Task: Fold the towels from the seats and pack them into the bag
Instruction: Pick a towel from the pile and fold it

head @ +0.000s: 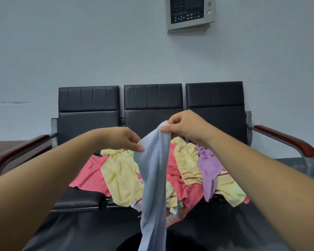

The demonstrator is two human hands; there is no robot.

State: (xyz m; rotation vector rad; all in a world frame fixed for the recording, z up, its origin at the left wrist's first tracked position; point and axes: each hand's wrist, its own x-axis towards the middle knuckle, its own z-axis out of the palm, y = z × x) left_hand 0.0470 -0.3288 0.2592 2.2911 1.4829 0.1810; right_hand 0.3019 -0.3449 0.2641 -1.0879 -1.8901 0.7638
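Observation:
A light blue towel (155,178) hangs long and bunched in front of me, lifted above the seats. My right hand (185,126) pinches its top corner. My left hand (121,139) pinches its edge lower down and to the left. Behind it, a loose pile of towels lies on the black seats: a pink towel (91,175), a yellow towel (121,176), another yellow towel (188,160) with a red stripe, and a purple towel (208,166). A dark rounded shape (127,245) shows at the bottom edge; I cannot tell whether it is the bag.
The bench (88,122) has three black padded seats against a pale wall, with red-brown armrests at the left (16,153) and right (286,140). A control panel (190,12) is mounted high on the wall. The floor below is dark.

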